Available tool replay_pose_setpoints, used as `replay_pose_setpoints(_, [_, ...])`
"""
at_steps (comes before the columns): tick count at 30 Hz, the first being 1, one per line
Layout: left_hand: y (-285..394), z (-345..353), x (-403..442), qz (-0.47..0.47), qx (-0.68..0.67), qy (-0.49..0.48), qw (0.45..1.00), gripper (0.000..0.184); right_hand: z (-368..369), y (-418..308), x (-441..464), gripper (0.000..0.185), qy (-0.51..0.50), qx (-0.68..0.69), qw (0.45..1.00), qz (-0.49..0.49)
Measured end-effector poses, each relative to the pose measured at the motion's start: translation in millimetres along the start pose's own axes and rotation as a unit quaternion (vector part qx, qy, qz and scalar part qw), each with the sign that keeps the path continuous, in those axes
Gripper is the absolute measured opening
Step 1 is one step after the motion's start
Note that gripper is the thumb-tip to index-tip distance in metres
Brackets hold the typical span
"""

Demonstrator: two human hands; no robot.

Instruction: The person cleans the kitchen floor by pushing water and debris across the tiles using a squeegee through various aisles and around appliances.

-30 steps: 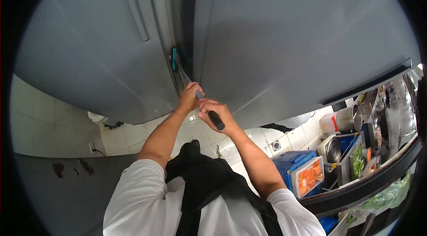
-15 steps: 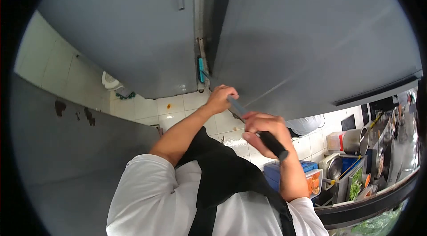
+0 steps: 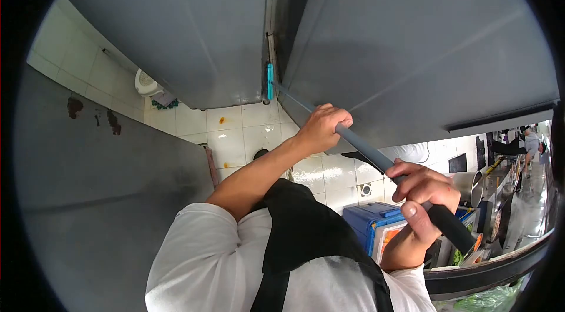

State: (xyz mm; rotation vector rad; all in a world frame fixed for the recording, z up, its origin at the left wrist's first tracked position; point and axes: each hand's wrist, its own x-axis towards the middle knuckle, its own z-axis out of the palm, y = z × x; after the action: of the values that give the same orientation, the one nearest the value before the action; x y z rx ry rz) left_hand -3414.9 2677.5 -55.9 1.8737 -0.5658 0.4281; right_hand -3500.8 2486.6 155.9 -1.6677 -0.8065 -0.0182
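Note:
My left hand (image 3: 323, 128) is closed around the grey handle of a long-handled floor brush (image 3: 366, 148), about midway along its visible length. Higher up, my right hand (image 3: 428, 194) wraps the same handle just below its black end grip (image 3: 452, 229). The handle slants away from me to a teal brush head (image 3: 270, 81) with a dark edge. That head stands low at the narrow gap between two large grey panels, above the tiled floor (image 3: 259, 135). Its exact contact with the floor or panels is hard to make out.
Grey panels rise at the left (image 3: 170, 35) and right (image 3: 424, 47); another grey surface (image 3: 106, 194) is close on my left. A blue container (image 3: 371, 218), a metal pot (image 3: 469, 187) and a cluttered counter lie right. A person (image 3: 532, 146) is far right.
Both hands have moved right with the handle, my right hand farther, and more of the handle now shows between them. The brush head remains near the gap, its angle slightly changed.

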Motion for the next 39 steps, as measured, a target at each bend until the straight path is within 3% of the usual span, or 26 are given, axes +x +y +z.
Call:
replay_pose_setpoints(9, [-65.9,-40.4,46.4,0.047,0.045,0.01,0.998,0.004,30.9,56.0,26.2,0.015,0.029,-0.026,0.999,0.006])
replay_pose_setpoints(15, [-147.3,-61.8,60.7,0.008,0.117,0.013,0.993,0.005,61.2,147.4,56.7,0.012,0.001,-0.029,1.0,-0.005])
replay_pose_setpoints(20, [-213.4,-59.3,22.3,-0.094,0.15,-0.031,0.984,0.002,101.4,204.2,61.2,0.015,-0.015,-0.029,0.999,-0.001])
replay_pose_setpoints(25, [-175.2,-33.8,-13.2,-0.126,0.089,0.017,0.988,0.008,98.5,162.1,43.7,0.017,-0.059,-0.048,0.997,0.025])
replay_pose_setpoints(35, [-78.1,-9.7,-67.4,-0.097,0.074,0.066,0.99,0.01,72.6,53.5,6.5,0.016,-0.129,-0.073,0.986,0.075])
replay_pose_setpoints(39, [-25.0,-7.8,-69.6,-0.087,0.059,0.069,0.992,0.009,59.3,18.5,-2.5,0.016,-0.118,-0.054,0.991,0.042])
